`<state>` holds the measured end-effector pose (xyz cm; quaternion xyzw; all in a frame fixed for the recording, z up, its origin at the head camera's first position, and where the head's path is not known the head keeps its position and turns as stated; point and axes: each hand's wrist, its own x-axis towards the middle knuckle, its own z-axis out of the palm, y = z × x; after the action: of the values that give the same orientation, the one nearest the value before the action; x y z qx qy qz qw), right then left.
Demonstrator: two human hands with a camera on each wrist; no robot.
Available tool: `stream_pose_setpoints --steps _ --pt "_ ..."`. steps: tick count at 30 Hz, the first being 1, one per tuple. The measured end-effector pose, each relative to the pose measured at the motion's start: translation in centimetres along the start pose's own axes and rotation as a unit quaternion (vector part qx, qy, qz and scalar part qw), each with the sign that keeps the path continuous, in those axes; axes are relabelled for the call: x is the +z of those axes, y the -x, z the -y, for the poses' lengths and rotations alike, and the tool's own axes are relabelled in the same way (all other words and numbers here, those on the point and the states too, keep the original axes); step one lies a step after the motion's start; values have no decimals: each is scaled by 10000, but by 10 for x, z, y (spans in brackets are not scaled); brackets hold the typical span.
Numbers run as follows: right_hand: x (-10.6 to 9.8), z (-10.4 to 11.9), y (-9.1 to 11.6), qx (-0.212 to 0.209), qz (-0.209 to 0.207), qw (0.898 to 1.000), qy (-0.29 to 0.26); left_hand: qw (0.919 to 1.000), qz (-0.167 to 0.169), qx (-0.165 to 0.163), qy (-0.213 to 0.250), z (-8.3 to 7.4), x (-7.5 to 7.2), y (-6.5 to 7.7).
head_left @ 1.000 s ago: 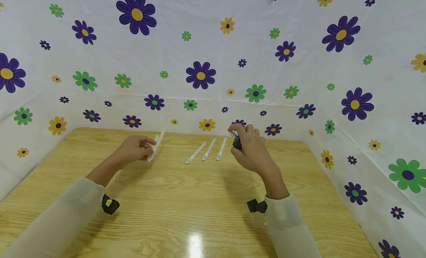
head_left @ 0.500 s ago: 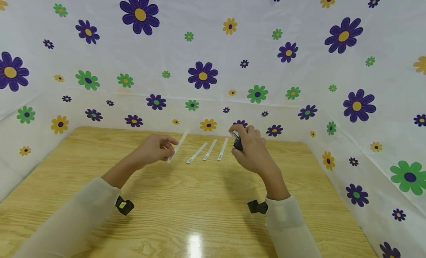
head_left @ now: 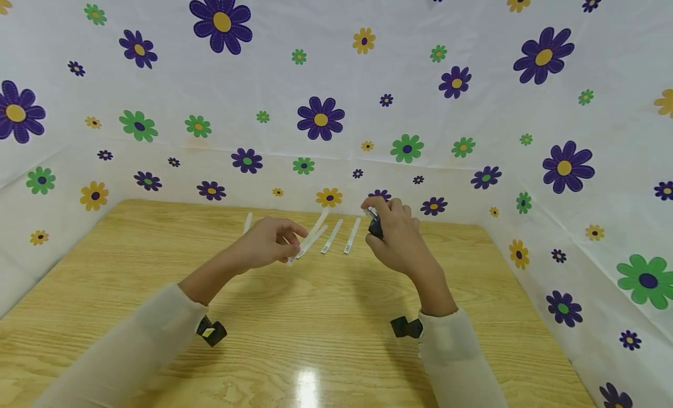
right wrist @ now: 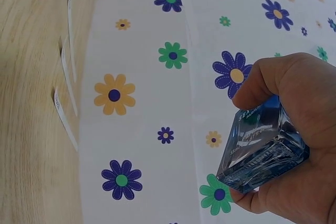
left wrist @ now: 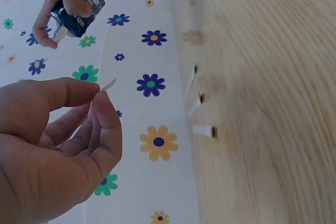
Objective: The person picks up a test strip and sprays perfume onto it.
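My left hand (head_left: 270,244) pinches a white paper test strip (head_left: 319,220) by its lower end, between thumb and forefinger. In the left wrist view only a short piece of this strip (left wrist: 108,84) shows beyond the fingertips. My right hand (head_left: 401,238) grips a dark blue glass perfume bottle (right wrist: 257,145), raised above the table, with the forefinger on its silver spray top (head_left: 370,211). Below and behind the held strip, one more strip (head_left: 318,235) lies partly overlapped in the head view. Beside it are two further strips (head_left: 332,237) (head_left: 352,237), apart from each other.
Another white strip (head_left: 248,222) lies at the left, partly behind my left hand. The wooden table (head_left: 336,303) ends at a white cloth backdrop (head_left: 284,86) printed with flowers. Black wrist cameras (head_left: 212,331) are strapped at both cuffs.
My left hand has carried its strip rightward, from beside the leftmost strip to over the row of other strips. The right hand and perfume bottle have stayed in place.
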<state>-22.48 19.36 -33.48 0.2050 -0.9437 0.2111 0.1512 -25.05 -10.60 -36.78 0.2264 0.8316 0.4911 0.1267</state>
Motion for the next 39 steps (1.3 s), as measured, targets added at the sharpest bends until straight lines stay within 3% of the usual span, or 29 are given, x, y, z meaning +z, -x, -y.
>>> stream_pose_setpoints --steps 16,22,39 --pt "8 5 -3 -117 -17 9998 171 9990 343 268 -44 -29 25 4" --pt "12 6 -2 -158 -226 9993 270 9992 355 185 72 -31 27 4" --pt "14 9 -2 -85 -234 9978 609 9989 383 264 34 -37 30 3"
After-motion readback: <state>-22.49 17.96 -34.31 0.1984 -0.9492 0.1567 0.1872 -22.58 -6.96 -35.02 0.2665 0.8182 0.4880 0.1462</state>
